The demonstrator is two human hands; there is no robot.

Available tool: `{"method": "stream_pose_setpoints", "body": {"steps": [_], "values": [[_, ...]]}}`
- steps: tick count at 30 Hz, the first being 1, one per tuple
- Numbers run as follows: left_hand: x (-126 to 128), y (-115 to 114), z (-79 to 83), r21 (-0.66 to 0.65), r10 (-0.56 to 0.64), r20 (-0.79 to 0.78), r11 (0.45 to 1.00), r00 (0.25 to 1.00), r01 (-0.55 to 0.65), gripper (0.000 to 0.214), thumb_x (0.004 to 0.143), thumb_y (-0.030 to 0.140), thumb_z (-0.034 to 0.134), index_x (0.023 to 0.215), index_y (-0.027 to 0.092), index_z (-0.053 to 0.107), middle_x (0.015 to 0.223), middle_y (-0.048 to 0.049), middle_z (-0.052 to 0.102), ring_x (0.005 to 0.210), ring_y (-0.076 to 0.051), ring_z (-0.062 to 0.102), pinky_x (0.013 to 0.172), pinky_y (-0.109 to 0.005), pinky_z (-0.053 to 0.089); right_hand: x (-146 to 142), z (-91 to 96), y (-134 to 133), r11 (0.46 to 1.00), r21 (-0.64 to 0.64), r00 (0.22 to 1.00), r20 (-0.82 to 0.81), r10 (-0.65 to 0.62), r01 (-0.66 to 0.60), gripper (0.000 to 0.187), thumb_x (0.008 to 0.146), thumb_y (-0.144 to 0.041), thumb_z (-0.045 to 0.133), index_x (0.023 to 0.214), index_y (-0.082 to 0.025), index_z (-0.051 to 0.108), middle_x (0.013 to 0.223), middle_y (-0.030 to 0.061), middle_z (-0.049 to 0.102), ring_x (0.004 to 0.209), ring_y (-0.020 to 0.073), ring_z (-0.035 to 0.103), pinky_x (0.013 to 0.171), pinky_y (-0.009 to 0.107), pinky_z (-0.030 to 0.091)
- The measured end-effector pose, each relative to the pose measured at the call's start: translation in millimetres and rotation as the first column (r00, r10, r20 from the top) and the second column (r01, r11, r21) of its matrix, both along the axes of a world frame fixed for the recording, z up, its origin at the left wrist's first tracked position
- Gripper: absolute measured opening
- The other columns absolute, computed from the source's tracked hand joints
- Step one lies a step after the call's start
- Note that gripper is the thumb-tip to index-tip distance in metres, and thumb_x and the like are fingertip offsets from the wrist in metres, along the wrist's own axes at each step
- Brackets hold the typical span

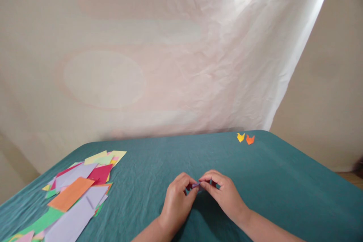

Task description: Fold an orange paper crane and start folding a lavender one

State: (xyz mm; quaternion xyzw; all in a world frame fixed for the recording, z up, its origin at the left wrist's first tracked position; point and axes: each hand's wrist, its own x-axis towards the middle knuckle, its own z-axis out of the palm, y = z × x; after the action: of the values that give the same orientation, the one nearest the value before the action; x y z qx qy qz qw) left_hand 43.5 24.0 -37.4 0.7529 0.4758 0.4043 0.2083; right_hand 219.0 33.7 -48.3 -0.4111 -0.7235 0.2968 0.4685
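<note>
My left hand and my right hand meet low in the middle of the view, over a teal tablecloth. Both pinch a small folded piece of purple paper between their fingertips. The fingers of each hand are curled and pressed together on it. Most of the paper piece is hidden by the fingers.
A loose heap of coloured paper sheets lies at the left, orange, red, lilac, green and yellow. Two tiny folded paper figures, one yellow and one orange, stand near the table's far right edge. A white cloth backdrop hangs behind.
</note>
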Motion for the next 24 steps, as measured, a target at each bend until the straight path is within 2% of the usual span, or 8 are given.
{"method": "stream_pose_setpoints", "body": {"steps": [10, 16, 18, 21, 24], "values": [[-2.8, 3.2, 6.2, -0.183, 0.028, 0.196, 0.983, 0.98, 0.009, 0.016, 0.082, 0.028, 0.06, 0.075, 0.018, 0.07, 0.077, -0.0039, 0.069, 0.075, -0.017, 0.062, 0.071, -0.025, 0.045, -0.9, 5.8, -5.0, 1.0, -0.009, 1.0, 0.027, -0.008, 0.008, 0.014, 0.087, -0.025, 0.058, 0.077, -0.019, 0.065, 0.077, 0.0012, 0.064, 0.07, 0.0144, 0.057, 0.064, 0.024, 0.042], [-2.9, 6.9, -3.8, -0.371, 0.006, 0.305, 0.922, 0.952, 0.113, 0.019, 0.079, 0.029, 0.059, 0.08, 0.013, 0.07, 0.072, -0.0043, 0.069, 0.067, -0.016, 0.06, 0.064, -0.024, 0.044, 0.1, 7.3, -6.0, 1.0, -0.025, 1.0, -0.01, -0.006, 0.006, 0.017, 0.089, -0.029, 0.055, 0.076, -0.019, 0.062, 0.077, 0.001, 0.062, 0.071, 0.0142, 0.057, 0.065, 0.024, 0.043], [-2.4, 6.3, -5.0, -0.379, -0.001, 0.296, 0.918, 0.955, 0.118, 0.02, 0.08, 0.029, 0.058, 0.078, 0.012, 0.07, 0.071, -0.0039, 0.068, 0.067, -0.016, 0.059, 0.063, -0.023, 0.043, -0.4, 8.8, -5.7, 0.999, -0.03, 1.0, -0.023, 0.017, -0.017, 0.014, 0.088, -0.03, 0.057, 0.082, -0.019, 0.063, 0.082, 0.0021, 0.063, 0.074, 0.0148, 0.058, 0.066, 0.024, 0.044], [0.1, 2.1, -1.5, -0.335, -0.007, 0.181, 0.94, 0.984, 0.068, 0.019, 0.078, 0.028, 0.059, 0.07, 0.014, 0.068, 0.065, -0.001, 0.063, 0.063, -0.014, 0.055, 0.059, -0.021, 0.039, -1.7, 11.4, -6.1, 0.998, -0.036, 0.998, -0.022, 0.058, -0.059, 0.014, 0.086, -0.032, 0.06, 0.091, -0.02, 0.066, 0.088, 0.0036, 0.065, 0.078, 0.0159, 0.059, 0.067, 0.025, 0.046], [3.0, -2.7, 2.9, -0.271, -0.033, 0.072, 0.961, 0.997, 0.052, 0.022, 0.079, 0.028, 0.058, 0.063, 0.015, 0.065, 0.06, 0.0006, 0.059, 0.06, -0.013, 0.052, 0.057, -0.021, 0.036, -2.3, 12.4, -6.8, 0.998, -0.04, 0.998, 0.002, 0.058, -0.058, 0.013, 0.086, -0.031, 0.061, 0.083, -0.02, 0.068, 0.081, 0.0026, 0.064, 0.073, 0.0153, 0.059, 0.066, 0.025, 0.045]]}}
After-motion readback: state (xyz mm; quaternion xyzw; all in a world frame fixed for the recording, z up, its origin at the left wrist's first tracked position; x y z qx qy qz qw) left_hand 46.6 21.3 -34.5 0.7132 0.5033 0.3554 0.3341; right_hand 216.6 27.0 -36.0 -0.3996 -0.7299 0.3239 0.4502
